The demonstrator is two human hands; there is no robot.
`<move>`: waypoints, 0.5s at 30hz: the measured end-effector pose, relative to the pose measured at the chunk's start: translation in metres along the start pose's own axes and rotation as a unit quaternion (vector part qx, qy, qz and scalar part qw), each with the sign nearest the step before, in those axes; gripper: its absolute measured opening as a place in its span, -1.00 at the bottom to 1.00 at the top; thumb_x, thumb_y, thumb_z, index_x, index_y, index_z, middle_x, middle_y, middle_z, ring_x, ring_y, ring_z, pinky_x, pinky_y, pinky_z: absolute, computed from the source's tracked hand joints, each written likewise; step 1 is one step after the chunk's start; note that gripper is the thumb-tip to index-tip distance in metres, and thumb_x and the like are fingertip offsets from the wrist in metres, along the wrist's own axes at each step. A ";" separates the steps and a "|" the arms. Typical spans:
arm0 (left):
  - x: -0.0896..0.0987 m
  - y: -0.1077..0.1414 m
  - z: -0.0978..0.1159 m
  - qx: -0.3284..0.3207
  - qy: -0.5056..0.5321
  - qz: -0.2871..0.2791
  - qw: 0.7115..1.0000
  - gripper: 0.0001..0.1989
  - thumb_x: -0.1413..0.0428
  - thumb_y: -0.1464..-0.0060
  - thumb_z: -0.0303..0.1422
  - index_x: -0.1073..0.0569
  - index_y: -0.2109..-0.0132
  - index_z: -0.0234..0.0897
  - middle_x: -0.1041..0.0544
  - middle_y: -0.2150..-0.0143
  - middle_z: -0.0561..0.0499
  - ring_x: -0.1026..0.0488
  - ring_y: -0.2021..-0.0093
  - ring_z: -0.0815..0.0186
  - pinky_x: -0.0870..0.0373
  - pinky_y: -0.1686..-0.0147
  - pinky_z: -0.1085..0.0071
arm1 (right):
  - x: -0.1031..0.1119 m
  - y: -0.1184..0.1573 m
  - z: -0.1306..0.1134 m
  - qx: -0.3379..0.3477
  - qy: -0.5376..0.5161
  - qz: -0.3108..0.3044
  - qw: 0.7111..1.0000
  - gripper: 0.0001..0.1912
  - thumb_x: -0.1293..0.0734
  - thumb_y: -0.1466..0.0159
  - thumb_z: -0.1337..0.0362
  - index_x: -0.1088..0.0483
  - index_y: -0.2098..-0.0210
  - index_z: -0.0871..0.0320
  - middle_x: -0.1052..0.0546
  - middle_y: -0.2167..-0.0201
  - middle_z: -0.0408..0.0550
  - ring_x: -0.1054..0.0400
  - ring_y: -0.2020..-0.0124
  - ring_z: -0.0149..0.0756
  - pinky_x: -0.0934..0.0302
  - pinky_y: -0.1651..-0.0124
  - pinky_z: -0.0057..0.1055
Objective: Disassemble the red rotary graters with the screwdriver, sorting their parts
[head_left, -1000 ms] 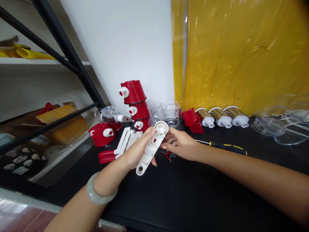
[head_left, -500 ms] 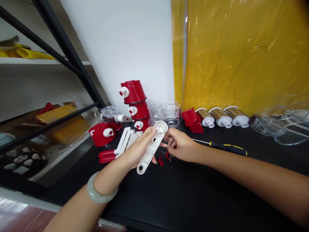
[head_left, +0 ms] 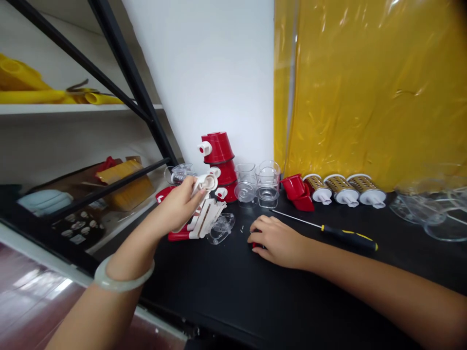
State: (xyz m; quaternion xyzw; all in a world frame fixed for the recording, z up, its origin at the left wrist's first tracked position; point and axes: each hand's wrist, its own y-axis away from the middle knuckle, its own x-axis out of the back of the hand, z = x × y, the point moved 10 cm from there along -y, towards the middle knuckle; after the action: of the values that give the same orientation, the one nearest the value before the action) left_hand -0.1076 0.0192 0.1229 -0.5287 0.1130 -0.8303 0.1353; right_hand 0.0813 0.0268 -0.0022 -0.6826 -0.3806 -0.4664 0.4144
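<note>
Two bare hands are seen over a black tabletop (head_left: 233, 291). Left of the middle of the frame, a white handle piece (head_left: 208, 183) is gripped between the thumb and fingers of the left hand (head_left: 178, 204); its round, hollow end is pointed to the upper right, and its long axis is slanted toward the lower left, where much of it is covered by the hand. Just below and to the right of these fingers, several white handles (head_left: 209, 218) with red grips (head_left: 178, 236) are laid side by side, slanted much the same way, nearer to the left hand than to the right; whether they are touched by the held piece cannot be told. The right hand (head_left: 277, 241) is rested on the tabletop right of the middle, its fingers curled over a small red piece (head_left: 254, 245); whether that is pinched or merely covered cannot be told. Between the hands, a clear plastic part (head_left: 222, 227) is placed close beside the handles, and tiny screw-like bits (head_left: 242, 229) are scattered. Behind the round end, the space is taken up by a stack of red housings (head_left: 219, 148), flanked on the right by clear cups (head_left: 268, 182). To the right, a screwdriver (head_left: 350, 238) is laid, and behind it red parts (head_left: 297, 192) and three grater drums (head_left: 341, 189) are lined up.
</note>
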 end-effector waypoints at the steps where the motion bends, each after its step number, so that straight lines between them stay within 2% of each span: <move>1: -0.007 -0.002 -0.009 0.007 -0.096 -0.031 0.995 -0.66 0.07 -0.30 -0.06 -0.33 0.09 -0.26 -0.55 0.26 -0.06 -0.57 0.30 0.15 -0.45 0.34 0.31 | 0.000 0.000 0.001 -0.003 0.002 -0.002 1.000 -0.83 -0.32 -0.39 0.25 -0.51 0.08 0.11 -0.38 0.00 -0.04 -0.20 -0.06 -0.21 -0.14 -0.08 -0.21; 2: -0.013 -0.004 -0.018 0.018 -0.180 -0.052 0.982 -0.69 0.09 -0.31 -0.11 -0.34 0.10 -0.27 -0.57 0.23 -0.09 -0.58 0.24 0.12 -0.44 0.28 0.29 | 0.000 0.000 0.001 -0.005 0.005 -0.003 1.000 -0.84 -0.31 -0.39 0.26 -0.50 0.09 0.12 -0.38 0.01 -0.04 -0.21 -0.06 -0.22 -0.14 -0.07 -0.21; 3: -0.017 -0.005 -0.027 0.030 -0.219 -0.060 0.973 -0.72 0.07 -0.31 -0.16 -0.36 0.11 -0.29 -0.58 0.20 -0.15 -0.58 0.19 0.08 -0.43 0.23 0.27 | 0.001 0.000 0.001 -0.007 0.006 -0.005 1.000 -0.85 -0.31 -0.39 0.26 -0.50 0.11 0.12 -0.38 0.01 -0.04 -0.21 -0.06 -0.22 -0.14 -0.07 -0.22; 6: -0.025 -0.011 -0.049 0.067 -0.271 -0.060 0.958 -0.76 0.04 -0.29 -0.25 -0.38 0.09 -0.34 -0.60 0.16 -0.27 -0.59 0.12 -0.02 -0.43 0.18 0.22 | 0.002 0.000 0.000 -0.011 0.009 -0.005 1.000 -0.87 -0.32 -0.38 0.26 -0.49 0.13 0.14 -0.37 0.01 -0.05 -0.20 -0.06 -0.22 -0.13 -0.07 -0.21; 10: -0.025 -0.021 -0.073 0.109 -0.319 -0.041 0.941 -0.70 0.06 -0.32 -0.25 -0.41 0.03 -0.41 -0.60 0.13 -0.34 -0.58 0.06 -0.07 -0.46 0.15 0.17 | 0.004 0.001 -0.001 -0.014 0.012 -0.002 1.000 -0.86 -0.31 -0.39 0.23 -0.47 0.13 0.14 -0.37 0.02 -0.06 -0.20 -0.05 -0.23 -0.11 -0.08 -0.21; 12: -0.022 -0.026 -0.083 0.129 -0.335 -0.031 0.933 -0.67 0.08 -0.35 -0.25 -0.41 0.01 -0.45 -0.59 0.12 -0.34 -0.57 0.06 -0.04 -0.47 0.12 0.13 | 0.004 0.001 -0.002 -0.013 0.013 -0.005 1.000 -0.85 -0.30 -0.40 0.22 -0.47 0.13 0.14 -0.38 0.03 -0.06 -0.21 -0.04 -0.24 -0.11 -0.06 -0.22; 15: -0.025 -0.032 -0.094 0.152 -0.347 -0.033 0.925 -0.67 -0.01 -0.35 -0.22 -0.43 -0.05 -0.40 -0.56 0.06 -0.19 -0.55 0.08 0.13 -0.51 0.08 0.12 | 0.004 0.001 -0.002 -0.011 0.016 -0.009 1.000 -0.85 -0.30 -0.41 0.22 -0.47 0.13 0.14 -0.39 0.06 -0.06 -0.22 -0.01 -0.25 -0.10 -0.04 -0.23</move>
State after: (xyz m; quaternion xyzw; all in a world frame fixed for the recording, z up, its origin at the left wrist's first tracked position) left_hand -0.1860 0.0621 0.0736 -0.7606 -0.0861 -0.6058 0.2171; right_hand 0.0828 0.0247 0.0019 -0.6766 -0.3748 -0.4850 0.4082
